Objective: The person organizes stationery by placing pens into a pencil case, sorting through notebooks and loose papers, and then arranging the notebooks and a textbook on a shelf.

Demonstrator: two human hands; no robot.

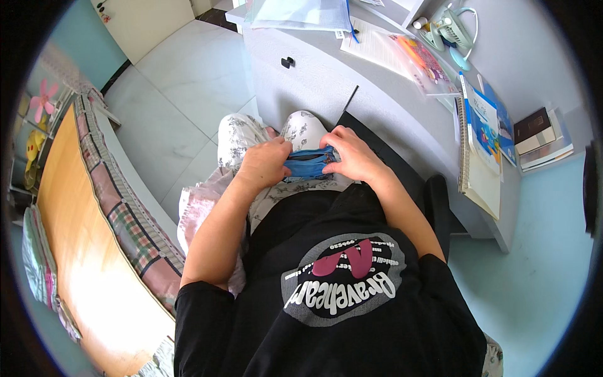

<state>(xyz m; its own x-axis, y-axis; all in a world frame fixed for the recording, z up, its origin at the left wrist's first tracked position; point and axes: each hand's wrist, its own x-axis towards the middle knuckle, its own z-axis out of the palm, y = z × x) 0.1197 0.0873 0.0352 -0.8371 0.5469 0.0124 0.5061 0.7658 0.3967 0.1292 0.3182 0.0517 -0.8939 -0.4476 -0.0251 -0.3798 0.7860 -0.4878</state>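
Observation:
A blue zippered pouch [305, 168] lies across my lap, its zip partly undone so that a dark slit shows along the top. My left hand [266, 161] grips the pouch's left end, thumb on the near side. At the other end, my right hand [349, 155] pinches the edge between thumb and fingers, close to the zip's end. What the pouch holds cannot be made out. Beneath it are my white trousers [239, 136] with a grey floral print.
In front and to the right curves a grey desk [377, 77] bearing a mesh zip bag [301, 14], a clear pencil case [419, 61], a spiral notebook [480, 188], books [537, 129] and a small fan [452, 30]. A bed with a wooden-coloured mat [89, 226] stands at left.

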